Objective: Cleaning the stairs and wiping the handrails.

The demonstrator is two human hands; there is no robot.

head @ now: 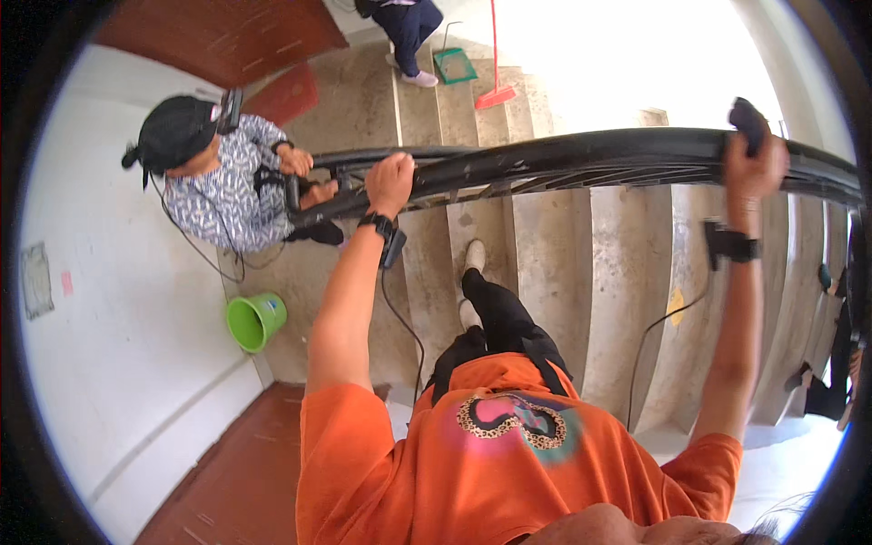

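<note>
A black stair handrail [558, 155] runs across the view in front of me, its paint scuffed in places. Near the rail's left end, my left hand [390, 185] grips it from above. At the far right, my right hand [757, 167], slightly blurred, holds a dark bunched cloth [748, 124] at the rail. Part of that cloth sticks out above the fingers; the rest is hidden by the hand. Both wrists wear black strapped devices with cables.
Concrete steps [545, 272] lie under my feet. A person [225, 177] in a patterned top has hands at the railing's left end. Nearby are a green bucket [255, 320], a green dustpan [455, 66] and a red broom [495, 97]. Other people's legs [409, 37] show at top and right.
</note>
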